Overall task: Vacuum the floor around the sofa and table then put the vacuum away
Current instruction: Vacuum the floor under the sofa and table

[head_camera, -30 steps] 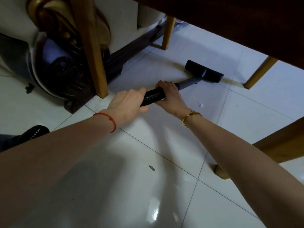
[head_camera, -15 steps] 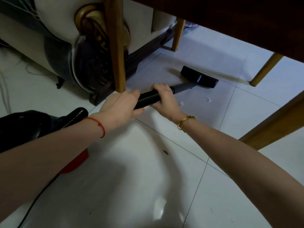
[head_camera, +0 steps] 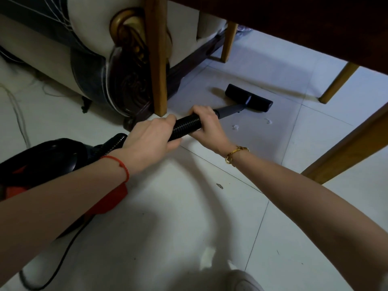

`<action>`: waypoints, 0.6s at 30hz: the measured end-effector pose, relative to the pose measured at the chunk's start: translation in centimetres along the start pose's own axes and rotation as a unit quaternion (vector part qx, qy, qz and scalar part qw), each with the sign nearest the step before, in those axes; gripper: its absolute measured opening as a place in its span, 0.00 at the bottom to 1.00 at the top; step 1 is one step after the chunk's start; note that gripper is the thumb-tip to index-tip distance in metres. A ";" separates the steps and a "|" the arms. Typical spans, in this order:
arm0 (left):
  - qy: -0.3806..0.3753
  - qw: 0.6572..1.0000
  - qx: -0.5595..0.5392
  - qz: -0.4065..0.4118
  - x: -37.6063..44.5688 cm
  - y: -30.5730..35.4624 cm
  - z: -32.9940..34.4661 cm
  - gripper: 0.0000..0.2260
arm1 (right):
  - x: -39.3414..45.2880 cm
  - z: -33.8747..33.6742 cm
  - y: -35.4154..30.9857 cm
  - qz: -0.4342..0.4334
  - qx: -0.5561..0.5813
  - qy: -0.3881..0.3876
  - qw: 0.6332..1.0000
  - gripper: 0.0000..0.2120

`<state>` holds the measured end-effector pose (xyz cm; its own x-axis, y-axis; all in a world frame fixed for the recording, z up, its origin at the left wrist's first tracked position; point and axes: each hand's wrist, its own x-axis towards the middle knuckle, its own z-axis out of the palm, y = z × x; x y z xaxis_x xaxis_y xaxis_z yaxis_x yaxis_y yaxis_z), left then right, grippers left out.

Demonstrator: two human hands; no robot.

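Left hand (head_camera: 150, 139) curled round the black ribbed vacuum hose (head_camera: 185, 127), knuckles up, red string bracelet (head_camera: 119, 164) on its wrist. Right hand (head_camera: 207, 124) clamped on the same hose just ahead, at the joint with the grey rigid wand (head_camera: 228, 111), gold bangle (head_camera: 236, 154) on that wrist. Both hands close together, only a short ribbed stretch showing between them. Wand running off toward 1 o'clock to the flat black floor nozzle (head_camera: 248, 98), lying on the pale glossy tiled floor (head_camera: 168, 238) under the dark wooden table (head_camera: 304, 28). Light wooden table legs (head_camera: 158, 59) at 11, 12, 1 and 3 o'clock. Cream sofa with carved dark wood and gilt scroll arm (head_camera: 126, 59) at 10 to 11 o'clock, just behind the nearest leg. Black and red canister vacuum body (head_camera: 52, 156) at 9 o'clock (partly hidden under the left forearm), black power cord (head_camera: 60, 261) trailing to 7 o'clock. Small white scraps (head_camera: 235, 127) on the tiles near the nozzle; dark speck (head_camera: 219, 186) at centre.
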<state>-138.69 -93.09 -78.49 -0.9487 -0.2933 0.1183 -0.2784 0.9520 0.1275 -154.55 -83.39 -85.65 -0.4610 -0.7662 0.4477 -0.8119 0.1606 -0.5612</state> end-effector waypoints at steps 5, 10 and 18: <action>0.014 1.000 0.003 0.018 -0.5 -0.2 -0.6 0.15 | -0.3 -0.5 -0.8 -0.001 -0.002 -0.010 1.000 0.12; 0.021 1.000 0.000 0.015 -1.8 -0.2 -1.1 0.16 | -0.5 -1.0 -1.9 0.002 -0.005 -0.045 0.999 0.10; 0.029 0.999 0.002 0.019 -4.6 0.5 -3.1 0.16 | -1.3 -2.4 -4.8 0.006 -0.011 -0.095 0.995 0.10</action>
<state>-133.99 -91.59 -75.90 -0.9483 -0.2618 0.1795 -0.2435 0.9627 0.1176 -150.88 -81.68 -81.83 -0.3965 -0.8680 0.2991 -0.8148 0.1826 -0.5502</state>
